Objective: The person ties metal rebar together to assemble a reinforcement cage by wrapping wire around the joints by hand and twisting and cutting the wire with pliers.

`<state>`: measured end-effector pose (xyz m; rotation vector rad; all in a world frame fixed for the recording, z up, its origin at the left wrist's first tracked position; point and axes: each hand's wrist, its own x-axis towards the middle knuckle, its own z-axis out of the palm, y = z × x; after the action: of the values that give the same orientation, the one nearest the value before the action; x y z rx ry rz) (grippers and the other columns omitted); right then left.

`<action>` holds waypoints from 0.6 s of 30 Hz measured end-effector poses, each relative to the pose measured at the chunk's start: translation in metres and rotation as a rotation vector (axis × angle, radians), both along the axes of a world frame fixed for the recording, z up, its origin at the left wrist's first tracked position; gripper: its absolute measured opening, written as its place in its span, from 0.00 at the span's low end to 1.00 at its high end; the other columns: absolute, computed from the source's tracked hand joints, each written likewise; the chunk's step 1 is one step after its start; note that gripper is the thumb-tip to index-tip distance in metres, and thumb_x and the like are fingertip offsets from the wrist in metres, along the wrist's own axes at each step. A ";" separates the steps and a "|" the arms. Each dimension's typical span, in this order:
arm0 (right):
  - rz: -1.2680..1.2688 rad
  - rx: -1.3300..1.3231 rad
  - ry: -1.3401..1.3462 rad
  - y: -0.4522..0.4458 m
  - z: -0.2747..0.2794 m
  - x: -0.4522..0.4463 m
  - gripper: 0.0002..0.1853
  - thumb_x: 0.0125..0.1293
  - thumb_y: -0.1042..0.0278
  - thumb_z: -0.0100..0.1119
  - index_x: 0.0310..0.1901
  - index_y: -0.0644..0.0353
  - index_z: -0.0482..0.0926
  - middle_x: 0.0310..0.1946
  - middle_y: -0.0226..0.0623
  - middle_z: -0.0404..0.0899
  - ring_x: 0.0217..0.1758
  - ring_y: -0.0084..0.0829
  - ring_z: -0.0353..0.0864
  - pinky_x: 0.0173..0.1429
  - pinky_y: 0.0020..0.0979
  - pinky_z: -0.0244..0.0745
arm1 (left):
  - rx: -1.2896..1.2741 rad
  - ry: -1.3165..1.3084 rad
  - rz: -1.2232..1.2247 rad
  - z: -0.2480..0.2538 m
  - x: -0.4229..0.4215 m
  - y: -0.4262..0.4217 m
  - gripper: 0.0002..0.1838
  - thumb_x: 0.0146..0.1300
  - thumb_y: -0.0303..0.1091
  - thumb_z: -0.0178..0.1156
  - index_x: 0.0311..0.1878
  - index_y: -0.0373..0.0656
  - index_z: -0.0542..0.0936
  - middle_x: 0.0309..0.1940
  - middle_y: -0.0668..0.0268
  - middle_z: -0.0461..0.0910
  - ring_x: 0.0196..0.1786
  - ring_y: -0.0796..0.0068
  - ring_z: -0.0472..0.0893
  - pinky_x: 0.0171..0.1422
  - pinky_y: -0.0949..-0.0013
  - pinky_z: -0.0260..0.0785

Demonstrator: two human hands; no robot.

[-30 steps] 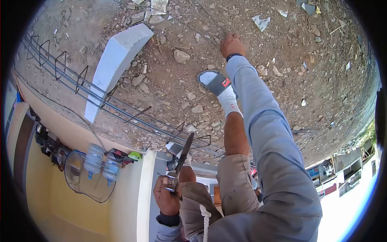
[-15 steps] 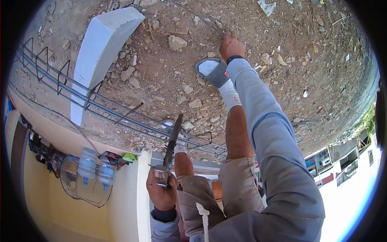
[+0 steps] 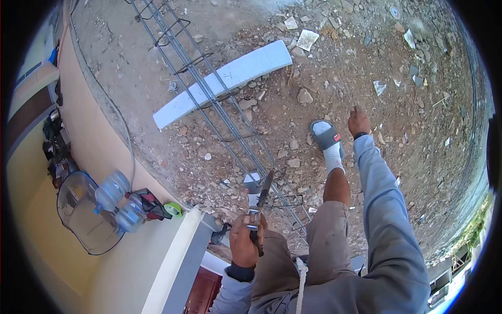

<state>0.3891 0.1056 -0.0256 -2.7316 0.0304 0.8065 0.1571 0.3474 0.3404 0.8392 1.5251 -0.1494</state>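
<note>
On the left, my left hand [image 3: 244, 242] is wrapped round the handle of a dark, long-bladed tool [image 3: 265, 191], which points up and away over the steel bars. A round metallic piece sits at the tool beside my fingers; I cannot make out what it is. My right hand [image 3: 359, 121] is stretched out over the dirt ground to the right of my slippered foot [image 3: 325, 135]. Its fingers look curled together, and what they hold, if anything, is too small to tell.
A tied rebar cage [image 3: 212, 97] runs diagonally across a long white block [image 3: 235, 70]. Stones and broken tile pieces [image 3: 307, 40] lie on the ground. Large water bottles [image 3: 112, 191], a green round object [image 3: 172, 210] and a pale wall [image 3: 99, 136] are at the left.
The view has turned and shifted, so the block and rebar appear at a different angle. My left hand keeps its hold on the tool; my right hand remains low over the ground.
</note>
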 end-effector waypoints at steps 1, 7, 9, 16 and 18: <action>0.024 -0.023 0.004 0.005 0.031 0.005 0.17 0.66 0.56 0.45 0.45 0.60 0.75 0.41 0.57 0.77 0.45 0.58 0.76 0.49 0.50 0.70 | -0.004 -0.039 0.008 0.013 -0.002 0.005 0.17 0.70 0.45 0.45 0.35 0.40 0.71 0.17 0.69 0.68 0.17 0.80 0.67 0.23 0.76 0.61; -0.039 0.046 -0.273 0.027 0.229 -0.025 0.17 0.65 0.56 0.47 0.38 0.62 0.78 0.35 0.56 0.79 0.41 0.56 0.77 0.46 0.47 0.70 | 0.077 -0.271 -0.056 0.098 -0.063 0.058 0.15 0.70 0.42 0.44 0.35 0.41 0.73 0.19 0.70 0.71 0.18 0.83 0.67 0.23 0.78 0.61; -0.104 0.160 -0.297 0.041 0.301 -0.061 0.17 0.64 0.57 0.47 0.36 0.64 0.78 0.35 0.54 0.79 0.40 0.53 0.78 0.46 0.44 0.70 | 0.117 -0.340 -0.086 0.143 -0.095 0.087 0.15 0.70 0.42 0.45 0.34 0.41 0.74 0.19 0.70 0.71 0.19 0.83 0.68 0.24 0.77 0.60; -0.343 0.586 -0.364 0.121 0.493 -0.178 0.14 0.61 0.62 0.51 0.33 0.66 0.78 0.25 0.44 0.78 0.32 0.35 0.77 0.38 0.36 0.69 | 0.391 -0.500 -0.082 0.245 -0.227 0.191 0.14 0.68 0.41 0.47 0.32 0.42 0.74 0.18 0.71 0.71 0.17 0.84 0.68 0.20 0.78 0.59; -0.324 0.635 -0.429 0.144 0.506 -0.192 0.13 0.60 0.62 0.53 0.31 0.66 0.79 0.21 0.38 0.76 0.27 0.27 0.75 0.33 0.34 0.69 | 0.465 -0.533 0.004 0.266 -0.248 0.210 0.14 0.68 0.41 0.48 0.33 0.42 0.74 0.18 0.71 0.71 0.17 0.84 0.68 0.20 0.79 0.60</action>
<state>0.1972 0.2499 0.4801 -2.1530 0.1029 0.0951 -0.0913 0.5571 0.6066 1.1330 1.0625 0.4208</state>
